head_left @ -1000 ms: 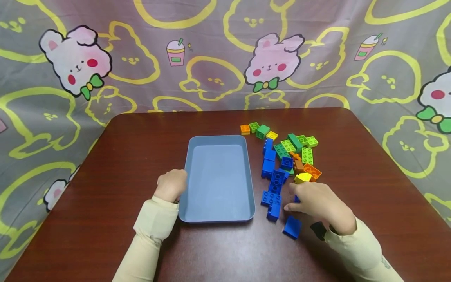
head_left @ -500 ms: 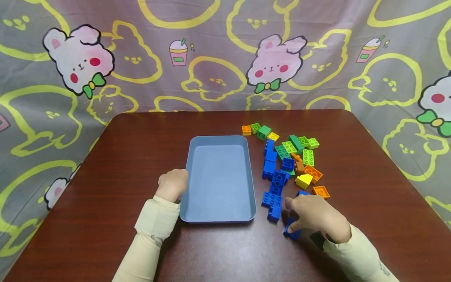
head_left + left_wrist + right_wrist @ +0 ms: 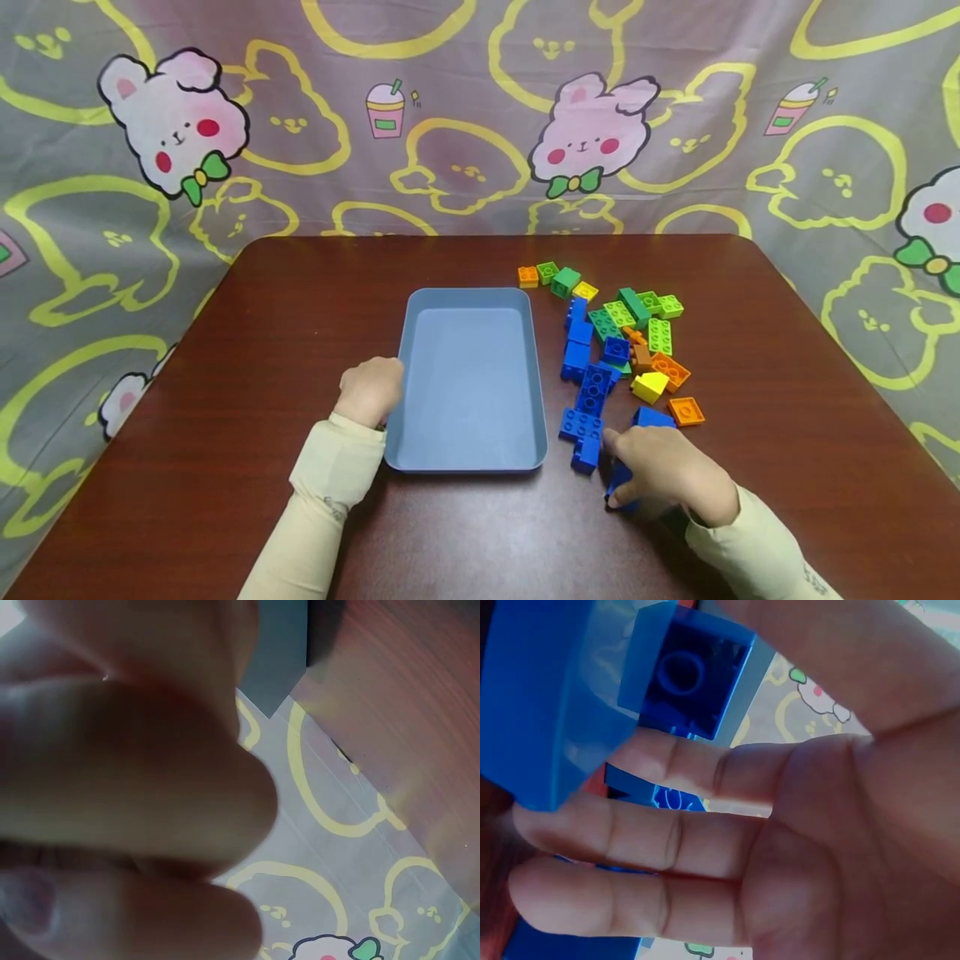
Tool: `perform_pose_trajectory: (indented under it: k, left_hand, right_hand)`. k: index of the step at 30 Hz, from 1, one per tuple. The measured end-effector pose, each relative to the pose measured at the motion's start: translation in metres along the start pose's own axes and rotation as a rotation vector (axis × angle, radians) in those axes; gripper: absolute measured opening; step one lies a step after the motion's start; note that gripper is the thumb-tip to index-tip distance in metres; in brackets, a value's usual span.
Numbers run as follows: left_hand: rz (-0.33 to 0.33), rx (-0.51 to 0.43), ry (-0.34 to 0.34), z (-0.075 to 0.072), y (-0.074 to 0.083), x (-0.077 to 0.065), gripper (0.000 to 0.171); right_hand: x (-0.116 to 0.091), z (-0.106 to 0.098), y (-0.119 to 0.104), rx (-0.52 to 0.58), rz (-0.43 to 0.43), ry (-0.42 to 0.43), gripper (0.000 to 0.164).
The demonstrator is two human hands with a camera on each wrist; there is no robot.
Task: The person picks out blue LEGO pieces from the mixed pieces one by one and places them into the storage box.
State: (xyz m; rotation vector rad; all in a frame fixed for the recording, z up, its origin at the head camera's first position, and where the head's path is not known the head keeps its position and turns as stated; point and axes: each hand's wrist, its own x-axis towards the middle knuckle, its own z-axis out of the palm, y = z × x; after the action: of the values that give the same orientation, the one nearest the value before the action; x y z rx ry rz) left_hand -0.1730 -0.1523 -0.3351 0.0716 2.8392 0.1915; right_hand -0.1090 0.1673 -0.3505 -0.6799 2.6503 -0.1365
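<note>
In the head view my left hand (image 3: 371, 392) is at the left rim of a shallow blue-grey tray (image 3: 468, 472), its fingers curled over that edge. Those curled fingers fill much of the left wrist view, with the tray wall (image 3: 279, 656) behind them. To the tray's right, my right hand (image 3: 671, 468) pinches a blue toy brick (image 3: 622, 482) low over the table, partly hidden by the hand. Seen from the right wrist, the smooth-sided blue brick (image 3: 544, 697) lies against the fingertips (image 3: 540, 821). Another blue brick (image 3: 654, 417) sits just beyond the knuckles.
Several blue bricks (image 3: 577, 360) form a line beside the tray. Green bricks (image 3: 633, 308), a yellow brick (image 3: 649, 386) and orange bricks (image 3: 686, 411) lie farther right and back. Everything stands on a dark wooden table (image 3: 300, 292) before a patterned curtain (image 3: 450, 100).
My right hand has come down from near the yellow brick to the nearest blue brick and taken hold of it, uncovering an orange brick. The left hand stays at the tray.
</note>
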Motion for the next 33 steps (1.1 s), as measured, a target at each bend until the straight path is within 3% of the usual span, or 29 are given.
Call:
perform_pose_trajectory:
  k: [9, 33]
  left_hand:
    - [-0.004, -0.001, -0.009, 0.0003, 0.0008, 0.0003, 0.024]
    - [-0.004, -0.004, -0.009, 0.0001, 0.0006, -0.0001, 0.024]
  right_hand:
    - [-0.0001, 0.0042, 0.0012, -0.039, -0.042, 0.030, 0.047]
    - [-0.0026, 0.0017, -0.0001, -0.020, -0.010, 0.019, 0.032]
